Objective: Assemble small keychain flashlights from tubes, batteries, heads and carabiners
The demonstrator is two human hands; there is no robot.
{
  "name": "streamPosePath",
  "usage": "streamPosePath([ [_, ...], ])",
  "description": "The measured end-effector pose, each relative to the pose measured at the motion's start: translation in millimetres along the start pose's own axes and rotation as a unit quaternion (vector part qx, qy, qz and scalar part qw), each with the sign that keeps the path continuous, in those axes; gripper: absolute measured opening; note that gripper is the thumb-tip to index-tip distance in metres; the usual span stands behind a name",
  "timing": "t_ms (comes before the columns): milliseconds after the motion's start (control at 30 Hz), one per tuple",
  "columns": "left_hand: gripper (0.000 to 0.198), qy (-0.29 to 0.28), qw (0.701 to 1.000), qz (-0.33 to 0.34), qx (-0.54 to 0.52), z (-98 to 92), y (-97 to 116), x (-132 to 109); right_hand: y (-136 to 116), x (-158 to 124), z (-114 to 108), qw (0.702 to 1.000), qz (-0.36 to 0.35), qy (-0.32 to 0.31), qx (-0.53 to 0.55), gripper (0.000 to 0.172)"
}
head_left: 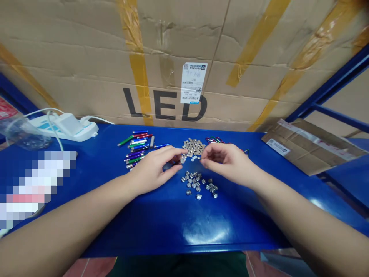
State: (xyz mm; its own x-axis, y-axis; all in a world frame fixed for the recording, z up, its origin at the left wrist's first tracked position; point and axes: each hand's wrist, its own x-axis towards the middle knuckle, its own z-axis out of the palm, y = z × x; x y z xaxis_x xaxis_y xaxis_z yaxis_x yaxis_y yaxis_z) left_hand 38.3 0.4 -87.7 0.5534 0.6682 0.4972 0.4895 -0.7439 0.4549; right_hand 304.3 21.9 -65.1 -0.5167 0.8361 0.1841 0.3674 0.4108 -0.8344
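Observation:
My left hand (155, 167) rests on the blue table (178, 223), fingers pinched together at the edge of a pile of small silver button cells (193, 148); a tiny silver piece seems held at its fingertips. My right hand (225, 159) hovers just right of the same pile, fingers curled in a pinch on something too small to name. Below both hands lies a scatter of small silver caps (198, 185). Left of my left hand lie several coloured pen-like tubes (137, 149).
A big cardboard box marked LED (173, 57) stands along the table's back edge. A white power strip (69, 127) and a clear plastic bag (24, 134) sit at the back left. Flat cardboard (305, 148) lies at the right. Coloured rings (213, 139) lie behind the pile.

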Motion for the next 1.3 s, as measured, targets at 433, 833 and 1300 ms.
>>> streamPosePath([
  [433, 0.016, 0.037, 0.977, -0.098, -0.184, 9.6, 5, -1, 6, 4, 42, 0.965, -0.23, 0.122, -0.03, 0.005],
  [833, 0.009, 0.05, 0.997, 0.011, -0.057, 2.7, -5, -1, 20, 5, 2, 0.961, -0.127, 0.085, -0.229, 0.012],
  [1300, 0.014, 0.038, 0.999, -0.003, -0.011, 4.8, -7, -3, 37, 16, 5, 0.92, -0.002, -0.023, -0.391, 0.008],
])
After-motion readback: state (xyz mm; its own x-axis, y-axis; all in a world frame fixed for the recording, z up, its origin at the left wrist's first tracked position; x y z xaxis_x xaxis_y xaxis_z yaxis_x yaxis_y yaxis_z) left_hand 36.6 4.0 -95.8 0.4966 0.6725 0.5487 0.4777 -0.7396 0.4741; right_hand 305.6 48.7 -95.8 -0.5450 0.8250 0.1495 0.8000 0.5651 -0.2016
